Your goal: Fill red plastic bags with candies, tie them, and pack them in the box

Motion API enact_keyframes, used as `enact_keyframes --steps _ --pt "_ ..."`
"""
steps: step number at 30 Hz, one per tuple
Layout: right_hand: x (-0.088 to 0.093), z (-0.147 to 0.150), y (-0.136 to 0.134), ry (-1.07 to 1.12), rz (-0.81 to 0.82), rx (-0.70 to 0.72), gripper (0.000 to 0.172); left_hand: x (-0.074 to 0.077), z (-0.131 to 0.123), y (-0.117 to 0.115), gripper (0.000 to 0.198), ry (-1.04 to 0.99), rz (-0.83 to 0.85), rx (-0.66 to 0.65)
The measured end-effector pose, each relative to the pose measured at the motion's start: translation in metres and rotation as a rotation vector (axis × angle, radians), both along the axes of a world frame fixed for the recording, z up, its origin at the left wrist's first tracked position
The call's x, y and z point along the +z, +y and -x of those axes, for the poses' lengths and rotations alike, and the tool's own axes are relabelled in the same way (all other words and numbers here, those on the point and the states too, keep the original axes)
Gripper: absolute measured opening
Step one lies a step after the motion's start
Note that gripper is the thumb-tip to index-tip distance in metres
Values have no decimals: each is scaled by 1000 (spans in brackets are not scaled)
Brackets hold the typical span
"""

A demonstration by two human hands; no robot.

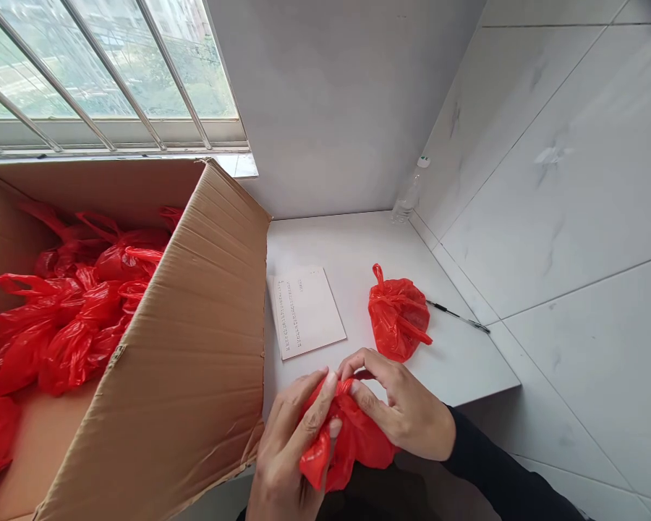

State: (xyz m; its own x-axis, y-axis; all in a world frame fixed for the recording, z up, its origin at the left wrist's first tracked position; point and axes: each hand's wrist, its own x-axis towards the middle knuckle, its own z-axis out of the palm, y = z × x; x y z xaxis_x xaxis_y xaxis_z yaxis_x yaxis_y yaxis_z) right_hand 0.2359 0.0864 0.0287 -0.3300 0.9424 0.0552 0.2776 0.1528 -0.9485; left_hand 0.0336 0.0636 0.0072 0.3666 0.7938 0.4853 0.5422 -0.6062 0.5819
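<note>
Both of my hands grip one small red plastic bag (352, 441) just in front of the white counter's near edge. My left hand (287, 449) wraps its fingers round the bag's left side. My right hand (401, 405) pinches the bag's top with curled fingers. A second tied red bag (397, 317) rests on the counter (456, 362) just beyond my right hand. To the left stands an open cardboard box (189, 347) holding several more red bags (70, 318).
A printed sheet of paper (305, 311) lies on the counter between the box and the tied bag. A black pen (458, 316) lies by the tiled right wall. A clear plastic bottle (409, 194) stands in the far corner. A barred window (103, 72) is at upper left.
</note>
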Motion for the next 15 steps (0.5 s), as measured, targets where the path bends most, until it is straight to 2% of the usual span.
enact_keyframes --steps 4,9,12,15 --pt "-8 -13 -3 -52 -12 -89 11 -16 4 -16 57 20 15 77" --pt "-41 -50 -2 -206 86 -301 18 -43 8 -41 56 -121 92 135" --pt "-51 -57 -3 -160 129 -341 22 -46 5 -45 50 -188 142 195" --pt "-49 -54 -5 -49 128 -358 23 -43 6 -42 48 -188 138 193"
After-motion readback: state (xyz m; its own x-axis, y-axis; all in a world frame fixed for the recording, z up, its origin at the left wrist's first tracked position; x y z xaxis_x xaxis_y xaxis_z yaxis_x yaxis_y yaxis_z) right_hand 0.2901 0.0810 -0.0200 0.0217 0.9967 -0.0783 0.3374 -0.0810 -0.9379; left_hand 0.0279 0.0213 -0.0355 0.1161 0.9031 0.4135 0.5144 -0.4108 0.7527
